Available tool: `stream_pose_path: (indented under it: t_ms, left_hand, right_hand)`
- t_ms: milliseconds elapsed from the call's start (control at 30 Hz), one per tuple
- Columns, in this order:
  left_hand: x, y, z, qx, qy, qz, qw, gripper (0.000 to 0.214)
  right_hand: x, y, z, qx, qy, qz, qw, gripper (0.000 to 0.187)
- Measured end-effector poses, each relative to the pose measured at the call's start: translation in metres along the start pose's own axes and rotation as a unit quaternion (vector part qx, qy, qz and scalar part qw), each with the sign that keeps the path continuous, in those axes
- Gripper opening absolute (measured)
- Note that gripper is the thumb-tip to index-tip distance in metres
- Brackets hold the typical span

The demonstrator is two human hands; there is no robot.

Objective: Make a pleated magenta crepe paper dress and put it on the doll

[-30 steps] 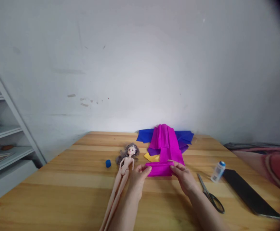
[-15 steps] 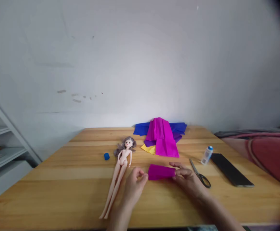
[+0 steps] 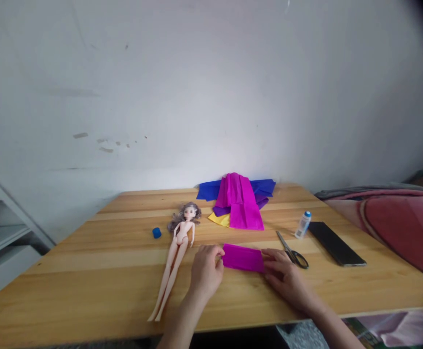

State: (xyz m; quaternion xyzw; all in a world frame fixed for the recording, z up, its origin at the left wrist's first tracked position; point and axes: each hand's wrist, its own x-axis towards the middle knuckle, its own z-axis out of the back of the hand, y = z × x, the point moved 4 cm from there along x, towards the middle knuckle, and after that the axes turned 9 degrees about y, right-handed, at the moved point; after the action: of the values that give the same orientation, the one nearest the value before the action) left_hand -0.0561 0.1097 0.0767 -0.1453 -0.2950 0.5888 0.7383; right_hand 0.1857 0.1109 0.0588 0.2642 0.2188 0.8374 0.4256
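A small rectangle of magenta crepe paper [image 3: 243,258] lies low over the table between my hands. My left hand [image 3: 207,271] pinches its left end, thumb and fingers closed. At the other end my right hand [image 3: 286,278] has its fingers on the right edge, thumb below. An undressed doll [image 3: 181,237] with wavy grey hair is on its back to the left of my left hand. Black-handled scissors [image 3: 294,256] rest just beyond my right hand, partly behind its fingers.
A blue cap [image 3: 156,233] sits left of the doll. Magenta, blue, purple and yellow sheets [image 3: 238,203] are heaped by the wall. To the right, a white bottle [image 3: 303,225] with a blue top stands beside a long black object [image 3: 337,244]. A shelf [image 3: 8,237] is at far left.
The magenta paper has turned flatter, showing more of its broad face. My right fingers have come down over its right end. The view has shifted slightly.
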Motion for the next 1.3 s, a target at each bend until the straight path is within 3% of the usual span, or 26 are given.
stream_pose_path:
  t_ms: [100,200,333,467,667,967,1300]
  left_hand:
    - [0.003,-0.009,0.000,0.030,0.017,-0.045,0.998,0.026]
    - [0.001,-0.017,0.000,0.060,0.030,-0.087,0.994,0.027]
    - [-0.007,-0.026,-0.004,0.097,0.055,-0.123,0.986,0.033]
    - [-0.016,-0.028,-0.009,0.124,0.065,-0.142,0.980,0.032]
    - [-0.019,-0.023,-0.013,0.151,0.080,-0.141,0.975,0.027]
    - [-0.022,-0.019,-0.019,0.166,0.077,-0.140,0.973,0.026]
    - [-0.020,-0.007,0.002,0.118,0.010,-0.057,0.991,0.042]
  right_hand:
    - [-0.011,-0.003,0.008,-0.043,-0.077,-0.025,0.996,0.021]
    - [-0.013,0.008,0.013,-0.083,-0.127,0.004,0.988,0.021]
    - [0.003,0.042,-0.003,-0.120,-0.054,0.076,0.988,0.033]
    - [0.017,0.059,-0.025,-0.160,-0.017,0.075,0.984,0.035]
    - [0.018,0.049,-0.043,-0.181,-0.017,0.060,0.981,0.034]
    - [0.019,0.056,-0.044,-0.185,0.003,0.046,0.982,0.036]
    - [0.023,0.057,-0.044,-0.175,-0.013,0.023,0.984,0.030]
